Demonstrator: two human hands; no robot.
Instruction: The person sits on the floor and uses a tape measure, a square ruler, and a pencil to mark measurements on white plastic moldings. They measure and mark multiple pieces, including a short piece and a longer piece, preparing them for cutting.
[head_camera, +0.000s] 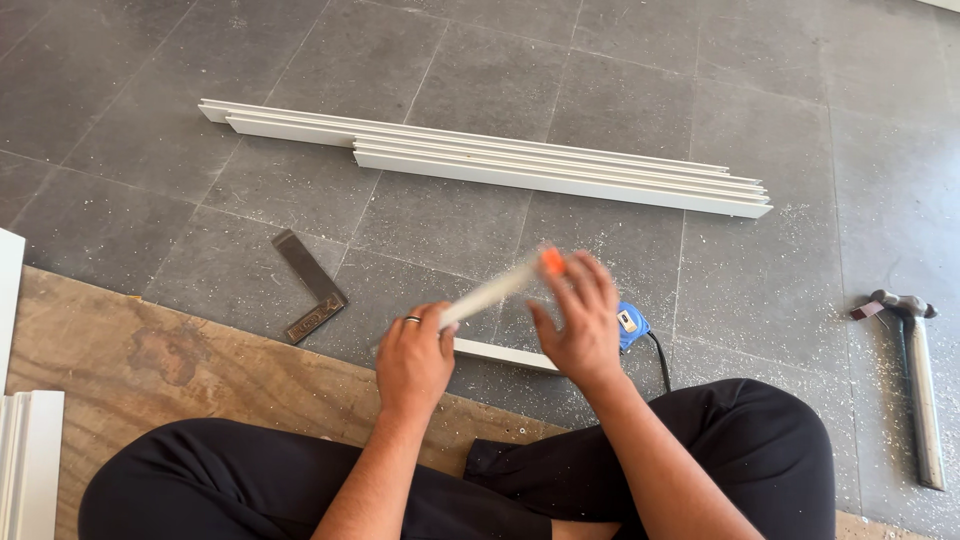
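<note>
My left hand (415, 355), with a ring on one finger, grips the near end of a short pale strip (490, 293) that looks blurred from motion and has an orange tip (552, 261). My right hand (580, 320) is beside the strip's far end, fingers spread near the orange tip, not clearly gripping. Under the hands a short white trim piece (505, 354) lies on the grey tile floor. A blue tape measure (630, 325) with a black strap sits just behind my right hand.
Several long white trim strips (500, 165) lie side by side further out. A metal try square (310, 285) rests at the left, a claw hammer (915, 380) at the right. A plywood sheet (150, 370) and white boards (25, 460) are at my left. My crossed legs fill the bottom.
</note>
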